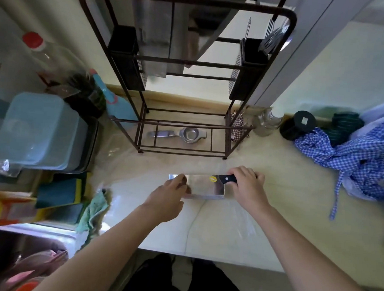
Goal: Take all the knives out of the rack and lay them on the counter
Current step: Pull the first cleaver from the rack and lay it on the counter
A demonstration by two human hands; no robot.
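Note:
A wide steel cleaver with a black handle and a yellow sticker lies flat-side up just above the pale counter, in front of the dark metal rack. My right hand grips its black handle. My left hand holds the blade's far left end with the fingertips. Grey flat shapes hang in the upper part of the rack; whether they are knives is unclear. Black holders sit on both sides of the rack.
A metal strainer lies under the rack's bottom shelf. Left: a blue tub, bottles, sponges, a green cloth and the sink. Right: a glass jar, a black lid and a blue checked cloth.

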